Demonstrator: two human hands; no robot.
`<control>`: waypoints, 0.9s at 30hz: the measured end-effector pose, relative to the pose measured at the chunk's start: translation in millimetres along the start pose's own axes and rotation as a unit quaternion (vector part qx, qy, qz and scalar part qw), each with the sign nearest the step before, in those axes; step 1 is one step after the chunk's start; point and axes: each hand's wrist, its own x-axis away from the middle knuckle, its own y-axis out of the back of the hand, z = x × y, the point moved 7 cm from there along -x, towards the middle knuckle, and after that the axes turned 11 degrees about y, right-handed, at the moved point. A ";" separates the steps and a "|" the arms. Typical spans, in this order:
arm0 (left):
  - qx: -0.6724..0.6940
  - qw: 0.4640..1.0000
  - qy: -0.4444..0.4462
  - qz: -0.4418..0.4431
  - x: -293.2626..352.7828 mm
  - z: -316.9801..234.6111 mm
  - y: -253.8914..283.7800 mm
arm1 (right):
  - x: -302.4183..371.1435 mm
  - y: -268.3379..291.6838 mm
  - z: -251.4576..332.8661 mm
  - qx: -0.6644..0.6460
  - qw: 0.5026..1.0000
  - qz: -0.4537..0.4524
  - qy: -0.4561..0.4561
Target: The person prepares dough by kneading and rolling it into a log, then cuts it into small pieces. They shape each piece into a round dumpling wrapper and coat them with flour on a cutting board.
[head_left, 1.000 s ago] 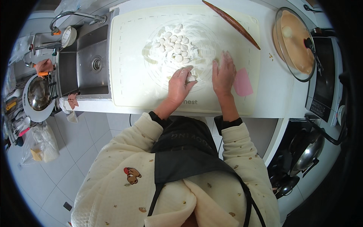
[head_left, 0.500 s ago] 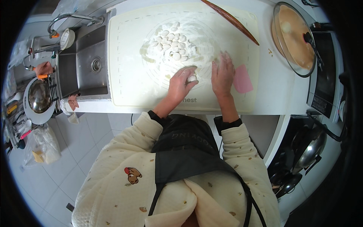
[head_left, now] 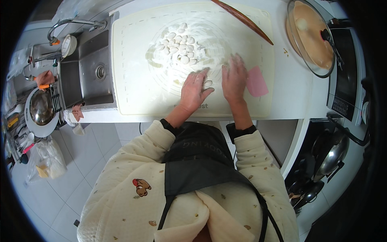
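Note:
A single small white dough piece point(head_left: 208, 84) lies on the floured cream mat point(head_left: 133, 80), between my two hands. Beside it on the left, my left hand point(head_left: 194, 86) rests with fingers extended and thumb apart, not gripping the piece. My right hand point(head_left: 234, 78) lies flat on the mat, fingers stretched forward, with flour on them. Several similar dough pieces point(head_left: 184, 50) sit in a loose cluster beyond my left hand. Right of my right hand is a pink dough scraper point(head_left: 256, 82).
A wooden rolling pin point(head_left: 244, 21) lies across the mat's far right. Farther right stands a glass-lidded round pan point(head_left: 312, 40), beside an oven-like appliance point(head_left: 346, 72). To the left is a steel sink point(head_left: 90, 60) with a tap point(head_left: 74, 22). The counter's front edge runs before me.
My left hand has opened away from the dough piece, its thumb spreading, and the piece now shows uncovered. The right hand stays about where it was; the whole view has shifted slightly.

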 end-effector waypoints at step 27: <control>0.029 0.999 0.007 0.015 -7.9 6.7 -13.8 | -14.7 21.3 2.9 -0.116 0.991 -0.066 -0.023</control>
